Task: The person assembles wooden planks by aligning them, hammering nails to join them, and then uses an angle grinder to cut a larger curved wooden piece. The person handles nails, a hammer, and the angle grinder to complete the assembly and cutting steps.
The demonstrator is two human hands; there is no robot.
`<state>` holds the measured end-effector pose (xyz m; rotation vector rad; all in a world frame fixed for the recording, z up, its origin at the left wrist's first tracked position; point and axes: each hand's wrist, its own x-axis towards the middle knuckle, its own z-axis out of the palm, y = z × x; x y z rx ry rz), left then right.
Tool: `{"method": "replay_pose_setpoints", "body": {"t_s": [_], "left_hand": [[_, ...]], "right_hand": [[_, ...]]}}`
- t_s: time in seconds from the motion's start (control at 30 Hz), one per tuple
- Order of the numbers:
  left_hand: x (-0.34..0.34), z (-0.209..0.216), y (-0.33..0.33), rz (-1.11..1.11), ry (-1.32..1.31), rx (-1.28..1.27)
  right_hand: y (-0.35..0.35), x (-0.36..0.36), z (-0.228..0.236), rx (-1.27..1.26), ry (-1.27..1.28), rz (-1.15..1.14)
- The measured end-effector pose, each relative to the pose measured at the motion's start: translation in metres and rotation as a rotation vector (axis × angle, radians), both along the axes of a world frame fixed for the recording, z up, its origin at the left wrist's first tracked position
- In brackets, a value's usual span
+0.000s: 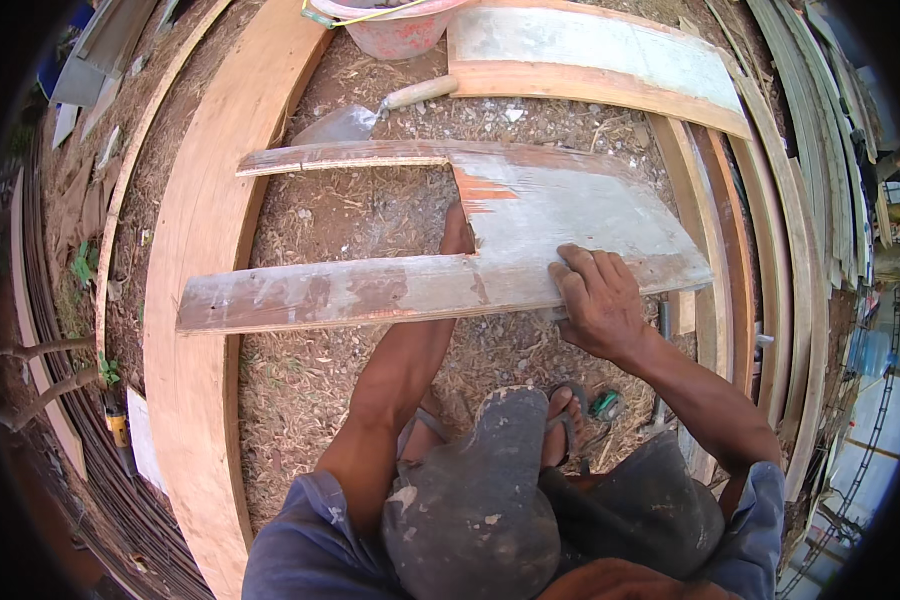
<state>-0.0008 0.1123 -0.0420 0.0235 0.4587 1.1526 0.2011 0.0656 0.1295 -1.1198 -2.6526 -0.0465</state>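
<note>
Hands at a notched plywood board: the right hand (602,305) pinches its near edge, the left hand (457,230) is mostly hidden beneath.

Head view: the notched plywood board (570,215) lies above the person's feet, its 2 prongs pointing left, the nearer one overlapping a wide timber plank (195,250) and its right end reaching a timber beam (708,225); right fingers lie bent on the grey, worn top face, while the left forearm passes under the near prong and shows again in the notch, so I cannot tell whether that hand is spread or gripping; just beyond the far prong lies 1 trowel (420,94), near a pinkish bucket (395,38) and a second board (590,50) with a whitish face.
</note>
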Motion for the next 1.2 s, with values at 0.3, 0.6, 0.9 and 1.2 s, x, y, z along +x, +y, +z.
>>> {"method": "replay_pose_setpoints", "body": {"t_s": [0.3, 0.6, 0.9, 1.2], "left_hand": [[0.026, -0.009, -0.02, -0.077, 0.045, -0.041], [0.041, -0.013, -0.022, -0.147, 0.108, -0.026], [0.044, -0.004, -0.065, -0.307, 0.249, 0.061], [0.069, 0.049, -0.137, -0.433, 0.484, 0.17]], "right_hand": [[0.007, 0.039, -0.017, 0.071, -0.05, -0.009], [0.009, 0.043, -0.042, 0.128, -0.109, 0.015], [-0.008, 0.044, -0.067, 0.141, -0.141, 0.037], [-0.03, 0.049, -0.101, 0.153, -0.101, -0.03]]}}
